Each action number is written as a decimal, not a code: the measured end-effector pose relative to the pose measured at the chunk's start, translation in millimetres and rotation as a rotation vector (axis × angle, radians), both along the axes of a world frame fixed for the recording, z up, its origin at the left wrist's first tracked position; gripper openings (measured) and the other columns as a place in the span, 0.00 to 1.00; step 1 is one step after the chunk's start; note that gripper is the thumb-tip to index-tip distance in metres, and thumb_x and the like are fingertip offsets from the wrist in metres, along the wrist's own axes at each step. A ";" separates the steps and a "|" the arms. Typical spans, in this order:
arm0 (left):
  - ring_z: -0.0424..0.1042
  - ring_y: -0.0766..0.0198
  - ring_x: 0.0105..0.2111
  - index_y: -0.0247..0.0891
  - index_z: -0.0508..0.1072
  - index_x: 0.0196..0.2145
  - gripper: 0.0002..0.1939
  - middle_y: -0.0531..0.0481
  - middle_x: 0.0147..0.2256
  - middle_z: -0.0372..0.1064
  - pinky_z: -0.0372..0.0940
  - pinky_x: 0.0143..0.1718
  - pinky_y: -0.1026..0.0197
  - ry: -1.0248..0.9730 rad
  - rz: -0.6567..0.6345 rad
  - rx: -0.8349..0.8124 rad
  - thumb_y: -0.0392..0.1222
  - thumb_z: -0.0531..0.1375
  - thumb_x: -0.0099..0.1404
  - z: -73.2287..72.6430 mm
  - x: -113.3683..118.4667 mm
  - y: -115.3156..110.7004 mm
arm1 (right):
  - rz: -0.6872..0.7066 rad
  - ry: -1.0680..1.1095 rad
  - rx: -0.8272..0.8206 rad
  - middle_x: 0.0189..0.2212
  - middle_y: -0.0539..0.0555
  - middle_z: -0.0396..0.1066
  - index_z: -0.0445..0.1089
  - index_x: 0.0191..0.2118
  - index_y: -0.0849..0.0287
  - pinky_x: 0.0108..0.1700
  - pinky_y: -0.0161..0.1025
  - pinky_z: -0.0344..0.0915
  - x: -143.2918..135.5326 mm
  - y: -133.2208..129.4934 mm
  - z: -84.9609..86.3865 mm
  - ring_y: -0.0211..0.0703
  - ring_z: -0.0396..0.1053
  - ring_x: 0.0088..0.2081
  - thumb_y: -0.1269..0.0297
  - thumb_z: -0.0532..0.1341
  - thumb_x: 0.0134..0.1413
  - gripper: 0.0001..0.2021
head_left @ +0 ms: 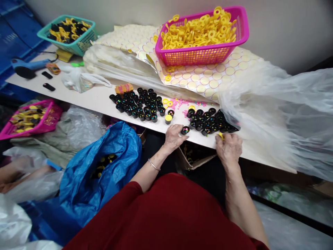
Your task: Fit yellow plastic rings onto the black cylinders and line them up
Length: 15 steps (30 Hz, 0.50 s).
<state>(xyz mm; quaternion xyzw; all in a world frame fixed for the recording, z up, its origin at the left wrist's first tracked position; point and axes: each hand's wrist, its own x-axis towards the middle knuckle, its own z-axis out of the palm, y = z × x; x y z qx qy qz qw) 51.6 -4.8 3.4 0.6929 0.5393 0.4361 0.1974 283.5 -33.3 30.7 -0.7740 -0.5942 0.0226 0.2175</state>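
My left hand [174, 137] is at the table's front edge, its fingers apart beside a black cup [185, 130] with coloured beads in it; whether they touch the cup is unclear. My right hand [229, 147] is closed on a small yellow piece [221, 136] at its fingertips, in front of the right group of black cups [207, 121]. A cup with a yellow top [168, 119] stands behind my left hand. Farther left is another group of bead-filled black cups [140, 104]. Pink beads [179, 103] and yellow rings [166, 101] lie between the groups.
A pink basket [195, 57] of yellow rings stands at the back on a sticker sheet [208, 78]. Clear plastic [281, 114] covers the right side. A teal basket [83, 45] and a blue tool [31, 66] are at the left. A blue bag [119, 146] sits below the table.
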 end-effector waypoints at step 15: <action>0.59 0.75 0.21 0.30 0.76 0.26 0.17 0.54 0.20 0.67 0.54 0.24 0.68 -0.945 -0.109 -0.729 0.50 0.67 0.47 55.4 18.0 -70.9 | 0.151 1.300 0.135 0.32 0.52 0.69 0.70 0.32 0.58 0.34 0.38 0.66 -95.3 -38.1 19.4 0.37 0.66 0.31 0.59 0.68 0.41 0.12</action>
